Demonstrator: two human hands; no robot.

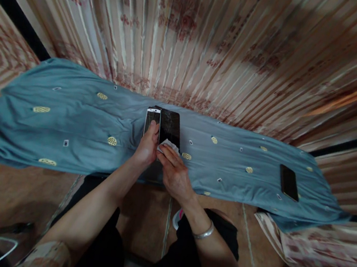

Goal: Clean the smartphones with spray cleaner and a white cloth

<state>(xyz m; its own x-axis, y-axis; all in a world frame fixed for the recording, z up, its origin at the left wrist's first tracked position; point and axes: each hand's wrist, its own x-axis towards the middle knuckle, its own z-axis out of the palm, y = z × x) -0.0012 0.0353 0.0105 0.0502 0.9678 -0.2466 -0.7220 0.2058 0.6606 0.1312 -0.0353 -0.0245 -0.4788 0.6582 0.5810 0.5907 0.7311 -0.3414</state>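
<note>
A dark phone with a smudged or cracked-looking screen (172,125) is tilted just above the blue cloth in front of me. My left hand (147,146) is closed at its left edge, the thumb pointing away from me and the other fingers hidden. Under and beside that thumb shows a second phone with a white top rim (153,111); whether my left hand also grips it I cannot tell. My right hand (174,169) presses a crumpled white wipe (167,143) onto the lower part of the dark screen, fingers together.
A blue patterned cloth (76,113) covers the long narrow table. Toward its right end lies another dark phone (289,182). Pleated floral curtains (193,41) hang close behind. Below are a tiled floor (147,219) and, at lower left, a white cable (8,240).
</note>
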